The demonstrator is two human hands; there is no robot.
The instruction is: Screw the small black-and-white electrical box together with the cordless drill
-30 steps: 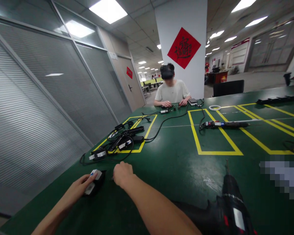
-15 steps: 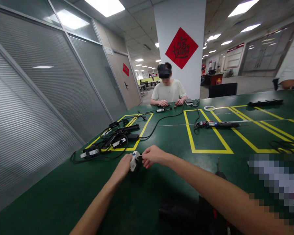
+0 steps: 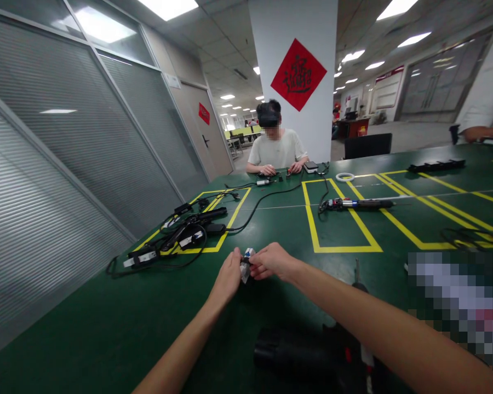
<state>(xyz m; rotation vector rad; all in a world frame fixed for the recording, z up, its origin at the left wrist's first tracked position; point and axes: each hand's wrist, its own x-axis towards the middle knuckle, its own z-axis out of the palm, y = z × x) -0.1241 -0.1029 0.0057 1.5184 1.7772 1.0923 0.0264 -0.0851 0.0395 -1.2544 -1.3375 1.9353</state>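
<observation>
Above the near side of the green table (image 3: 107, 323), I hold a small white box-like piece (image 3: 245, 270) with a blue mark and a black band. My left hand (image 3: 229, 274) grips it from the left, thumb and fingers closed. From the other side, my right hand (image 3: 273, 261) pinches its edge with the fingertips. The fingers cover much of the piece, so its exact kind cannot be made out. Below my right forearm lies a bulky black object (image 3: 291, 353) with a thick round end, partly hidden by the arm. A thin metal shaft (image 3: 357, 269) with a dark handle stands beside that forearm.
Black cables and devices (image 3: 193, 230) lie tangled at the left within yellow tape. A pen-like tool (image 3: 353, 203) with wires and a white tape roll (image 3: 345, 177) lie farther back. Across the table sits a person (image 3: 275, 148) handling small parts. A black rail (image 3: 435, 166) lies far right.
Both hands have come closer together, the left moving right and slightly up. The white piece has turned and is more covered by the fingers. The whole view has shifted slightly.
</observation>
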